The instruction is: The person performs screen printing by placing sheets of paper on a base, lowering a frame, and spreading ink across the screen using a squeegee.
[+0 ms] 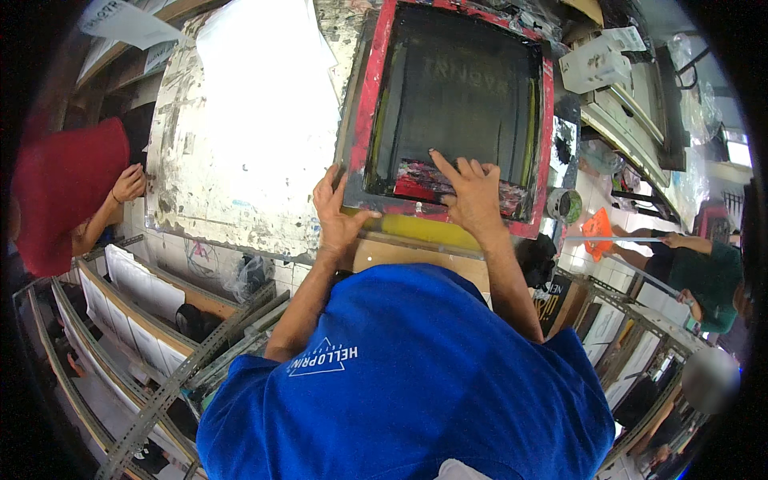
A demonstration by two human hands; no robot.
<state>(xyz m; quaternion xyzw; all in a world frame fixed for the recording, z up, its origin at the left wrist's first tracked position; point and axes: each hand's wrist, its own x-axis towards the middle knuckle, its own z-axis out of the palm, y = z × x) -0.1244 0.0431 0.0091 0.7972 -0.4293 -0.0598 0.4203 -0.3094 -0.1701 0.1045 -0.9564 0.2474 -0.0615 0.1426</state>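
A screen-printing frame (548, 120) with red-painted, ink-stained edges lies in front of me, its mesh (460, 96) dark. At the mesh's near end rests a squeegee (416, 178) smeared with red and black. My right hand (474, 196) is closed over it, index finger stretched forward and thumb on the near side. My left hand (338, 214) is at the frame's near left corner, fingers spread along the left side and thumb on the near edge. Yellow material (424, 230) shows just below the frame.
White sheets (264, 80) cover part of the ink-spotted table (240, 212) on the left. A person in red (76, 180) stands beyond it. At right are a round ink tub (565, 206), a white container (594, 66) and another person in dark green (708, 276). Racks (152, 400) flank me.
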